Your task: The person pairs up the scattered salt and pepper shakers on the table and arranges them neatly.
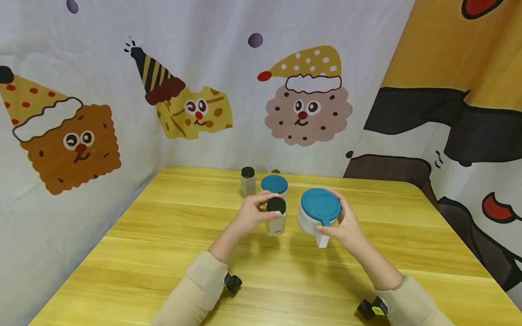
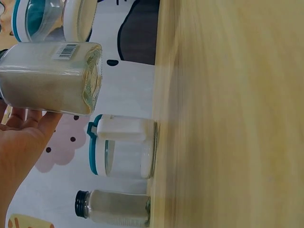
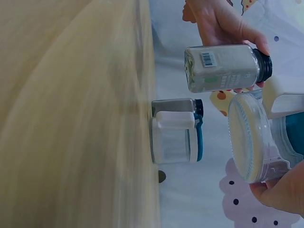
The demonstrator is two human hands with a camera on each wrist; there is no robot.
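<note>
Two closed grips: left hand point(image 1: 253, 212) pinches bottle point(image 1: 276, 225) high up, axis near-vertical; right hand point(image 1: 346, 226) holds blue-lidded jar point(image 1: 320, 209), rightward of bottle, apart.

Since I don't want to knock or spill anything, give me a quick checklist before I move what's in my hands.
1. Left hand grips the held bottle: ok, near its top.
2. Right hand grips the held jar: ok.
3. Both held containers off the table: ok, the wrist views show them raised.
4. Black cap and blue lid on the held containers: ok, both in place; how tight, cannot tell.
5. Standing bottle and standing jar upright: ok, both beyond your left hand.
</note>
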